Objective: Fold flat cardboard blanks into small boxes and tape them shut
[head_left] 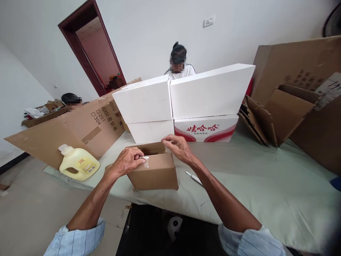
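Observation:
A small brown cardboard box [157, 173] stands near the front edge of the pale green table [266, 177], partly open at its far side. My left hand [128, 161] rests on the box's top left, fingers curled and pinched on a strip of clear tape [145, 160] stuck to the lid. My right hand [178, 147] hovers over the box's far right corner, fingers bent and close together above the open flap; whether they hold anything I cannot make out.
A yellow detergent jug [78, 163] lies to the left. A small white knife [194, 177] lies right of the box. White cartons [210, 90] are stacked behind, one with red print [205, 128]. Flat and folded cardboard [282, 113] fills both sides. A person [179, 65] sits beyond the cartons.

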`<state>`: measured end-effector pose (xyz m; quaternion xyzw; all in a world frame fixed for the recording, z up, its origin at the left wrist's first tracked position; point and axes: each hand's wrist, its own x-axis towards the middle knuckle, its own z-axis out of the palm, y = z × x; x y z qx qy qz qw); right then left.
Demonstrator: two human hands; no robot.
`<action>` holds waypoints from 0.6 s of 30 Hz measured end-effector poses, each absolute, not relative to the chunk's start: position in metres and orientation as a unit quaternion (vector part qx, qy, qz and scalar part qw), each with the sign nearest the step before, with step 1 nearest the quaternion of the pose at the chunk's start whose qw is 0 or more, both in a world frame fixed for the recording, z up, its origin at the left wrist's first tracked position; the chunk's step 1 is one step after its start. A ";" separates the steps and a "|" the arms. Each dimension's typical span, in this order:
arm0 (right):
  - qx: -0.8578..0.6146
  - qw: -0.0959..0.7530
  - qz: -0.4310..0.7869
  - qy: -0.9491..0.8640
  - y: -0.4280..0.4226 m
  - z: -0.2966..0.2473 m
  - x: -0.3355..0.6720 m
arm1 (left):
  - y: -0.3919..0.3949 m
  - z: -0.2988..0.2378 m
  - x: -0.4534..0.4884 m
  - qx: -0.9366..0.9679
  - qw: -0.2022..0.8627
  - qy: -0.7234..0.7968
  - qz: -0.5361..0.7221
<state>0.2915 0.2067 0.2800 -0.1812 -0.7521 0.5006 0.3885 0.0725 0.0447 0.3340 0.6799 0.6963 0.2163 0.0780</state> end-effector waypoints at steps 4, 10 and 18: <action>-0.125 0.344 0.339 -0.867 0.179 0.280 0.299 | 0.052 0.331 0.076 0.698 0.084 0.670 0.237; -0.173 0.318 0.337 -0.869 0.175 0.267 0.287 | 0.054 0.321 0.086 0.718 0.058 0.636 0.278; -0.196 0.315 0.365 -0.854 0.186 0.269 0.283 | 0.032 0.316 0.082 0.711 0.037 0.631 0.308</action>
